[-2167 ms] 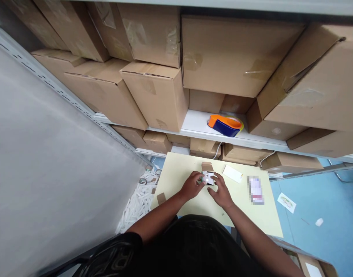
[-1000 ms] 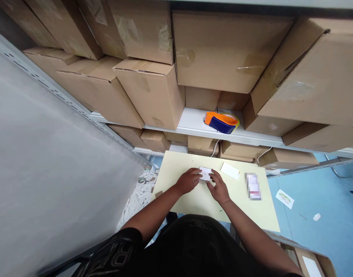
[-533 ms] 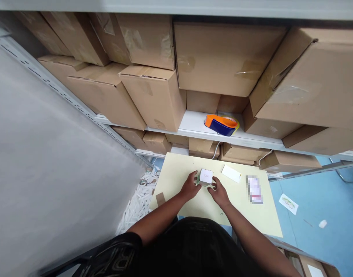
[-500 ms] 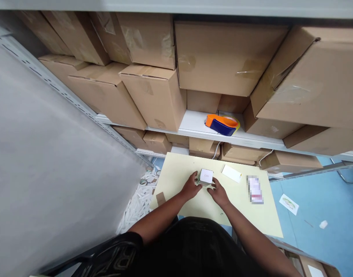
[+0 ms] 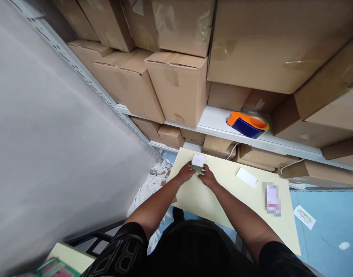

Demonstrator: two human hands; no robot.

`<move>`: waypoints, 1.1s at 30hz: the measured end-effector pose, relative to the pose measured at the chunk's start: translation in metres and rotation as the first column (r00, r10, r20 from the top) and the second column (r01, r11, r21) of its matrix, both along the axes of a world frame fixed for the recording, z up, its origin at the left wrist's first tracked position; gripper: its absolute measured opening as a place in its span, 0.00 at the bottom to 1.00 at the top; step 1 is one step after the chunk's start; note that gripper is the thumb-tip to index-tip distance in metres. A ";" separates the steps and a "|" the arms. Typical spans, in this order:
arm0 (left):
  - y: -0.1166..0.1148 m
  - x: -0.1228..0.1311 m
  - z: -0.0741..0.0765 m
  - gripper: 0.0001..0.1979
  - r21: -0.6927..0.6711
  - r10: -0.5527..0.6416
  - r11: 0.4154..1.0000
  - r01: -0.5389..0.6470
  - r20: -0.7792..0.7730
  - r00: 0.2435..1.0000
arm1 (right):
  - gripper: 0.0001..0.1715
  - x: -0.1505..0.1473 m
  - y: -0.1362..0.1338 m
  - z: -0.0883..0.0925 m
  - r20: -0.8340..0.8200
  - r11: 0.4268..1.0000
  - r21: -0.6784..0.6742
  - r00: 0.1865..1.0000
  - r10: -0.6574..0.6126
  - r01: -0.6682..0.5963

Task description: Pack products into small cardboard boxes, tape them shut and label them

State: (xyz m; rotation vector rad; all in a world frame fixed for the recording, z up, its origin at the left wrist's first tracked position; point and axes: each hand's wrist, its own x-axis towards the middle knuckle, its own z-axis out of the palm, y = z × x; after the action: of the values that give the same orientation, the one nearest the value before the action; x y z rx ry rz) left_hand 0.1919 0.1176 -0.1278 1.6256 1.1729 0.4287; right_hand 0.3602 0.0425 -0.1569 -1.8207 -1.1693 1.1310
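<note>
A small box with a white top and a green and pink side stands at the far left part of the pale yellow table. My left hand is closed against the box's left side. From the right, my right hand grips the same box, its fingers at the right side and near corner. The box's underside is hidden, so I cannot tell if it touches the table. Farther right on the tabletop lies a flat white box with a small yellow mark.
A blurred-out item lies at the table's right. Behind, a shelf carries cardboard boxes and an orange and blue tape dispenser. White paper scraps litter the floor at left. A green and pink package sits at lower left.
My hands have carried the small box away from me and to the left across the table. The view has turned left, and a package at lower left has come into sight.
</note>
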 end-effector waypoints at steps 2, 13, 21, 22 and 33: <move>0.020 -0.011 0.002 0.29 -0.036 0.068 0.997 -0.068 -0.014 0.998 | 0.44 -0.016 0.021 0.001 0.007 0.999 -0.032 1.000 0.008 -0.008; 0.049 -0.045 -0.004 0.32 -0.062 0.073 0.996 -0.068 0.086 0.994 | 0.40 -0.055 0.055 0.008 0.100 0.995 -0.068 0.993 -0.059 0.066; 0.011 -0.115 0.004 0.22 -0.108 0.089 0.990 -0.089 -0.007 0.996 | 0.16 0.004 -0.011 0.134 0.451 0.909 0.417 0.866 -0.216 0.009; 0.005 -0.128 0.006 0.19 -0.086 0.073 0.994 -0.073 -0.012 0.997 | 0.17 0.025 -0.014 0.162 0.538 0.865 0.501 0.786 -0.304 -0.008; -0.038 -0.168 0.037 0.11 0.026 0.102 0.995 -0.101 -0.054 0.993 | 0.25 0.179 0.052 0.255 0.850 0.936 0.351 0.422 -0.315 -0.009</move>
State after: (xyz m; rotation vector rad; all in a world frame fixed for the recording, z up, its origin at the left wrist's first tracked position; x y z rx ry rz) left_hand 0.0236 0.0799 -0.0908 1.6109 1.3011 0.4657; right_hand 0.5387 0.0944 0.0985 -2.2452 -1.5616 -0.3103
